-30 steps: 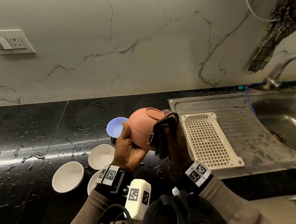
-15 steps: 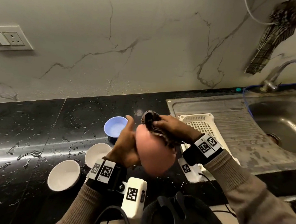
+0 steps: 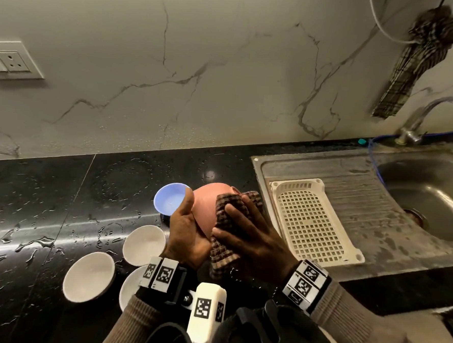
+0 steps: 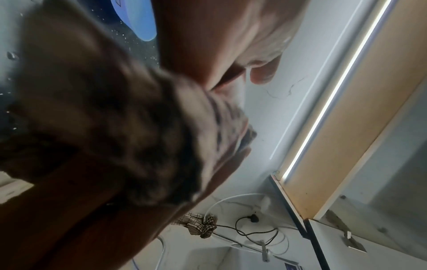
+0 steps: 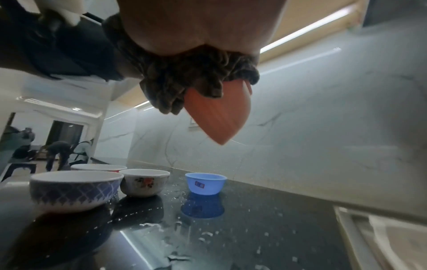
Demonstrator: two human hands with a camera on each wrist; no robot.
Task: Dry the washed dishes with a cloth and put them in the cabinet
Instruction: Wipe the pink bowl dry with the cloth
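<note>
A pink bowl point(image 3: 207, 205) is held above the wet black counter point(image 3: 45, 213), its outside turned toward me. My left hand point(image 3: 186, 230) grips it from the left, thumb up along its side. My right hand point(image 3: 247, 241) presses a dark checked cloth point(image 3: 225, 235) against the bowl's right side, fingers curled over the cloth. In the right wrist view the cloth point(image 5: 191, 80) bunches over the pink bowl point(image 5: 219, 115). A small blue bowl point(image 3: 169, 197) stands just behind. Three white bowls point(image 3: 89, 277) sit on the counter at lower left.
A cream perforated drain tray point(image 3: 315, 224) lies on the steel drainboard, with the sink point(image 3: 431, 194) and tap point(image 3: 419, 117) to its right. Another checked cloth point(image 3: 412, 63) hangs on the marble wall. A socket plate point(image 3: 12, 61) is at far left. Water drops cover the counter.
The bowl has been turned in my left hand while my right hand rubbed the cloth over it, moving from the bowl's top down to its right side.
</note>
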